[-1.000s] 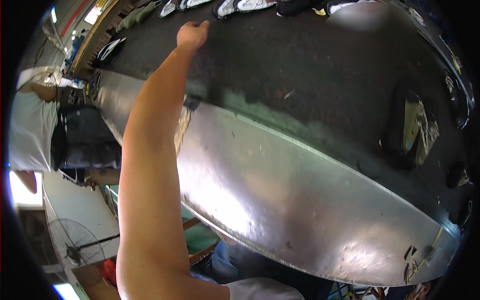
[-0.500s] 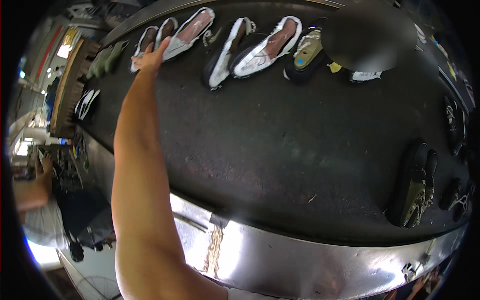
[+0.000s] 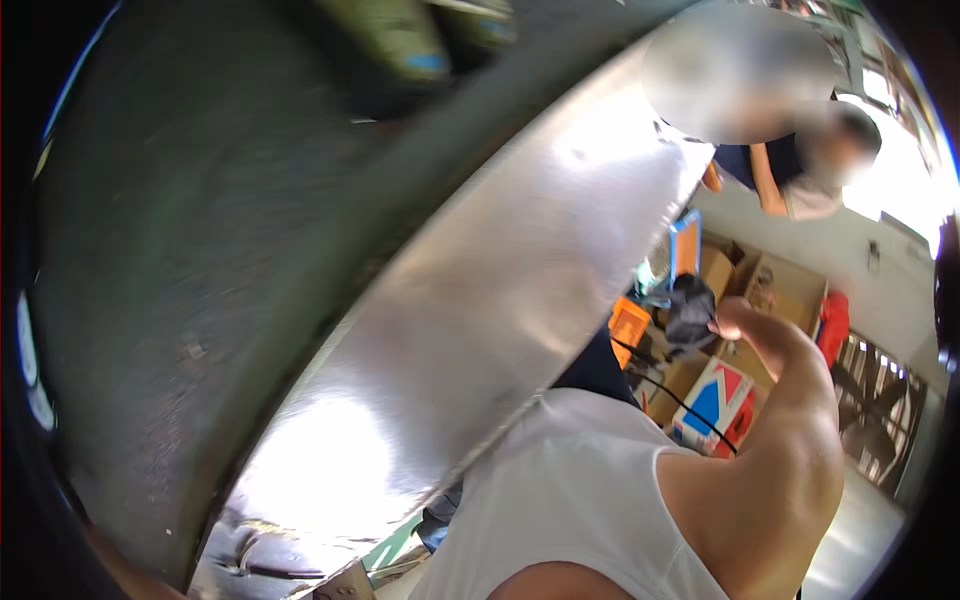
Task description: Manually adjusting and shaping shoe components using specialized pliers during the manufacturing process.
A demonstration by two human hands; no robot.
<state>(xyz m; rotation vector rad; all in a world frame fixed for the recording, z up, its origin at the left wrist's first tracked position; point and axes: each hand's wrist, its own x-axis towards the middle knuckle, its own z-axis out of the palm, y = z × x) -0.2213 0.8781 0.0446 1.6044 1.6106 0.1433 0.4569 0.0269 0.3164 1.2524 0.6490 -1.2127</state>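
Observation:
My right hand [image 3: 733, 316] reaches out to the right with fingers closed on a dark, soft-looking black piece [image 3: 688, 312]; its exact kind is too blurred to tell. Cardboard boxes lie around and behind it. My left hand is out of sight; only a strip of skin shows at the lower left edge. At the top, olive-green shoe parts with blue dots [image 3: 410, 50] rest on the dark belt surface [image 3: 200, 250]. White-edged shoe pieces [image 3: 35, 370] show at the far left rim.
A shiny metal ledge [image 3: 480, 250] runs diagonally between the belt and my body. Beyond it are an open cardboard box [image 3: 795, 290], a white, blue and red box [image 3: 712, 400], an orange container [image 3: 628, 328] and a black cable [image 3: 690, 408]. Another person [image 3: 800, 180] is farther off.
The view has swung right, away from the row of shoes. My left hand, at the white-edged shoes before, has left view. My right arm now appears, holding the black piece.

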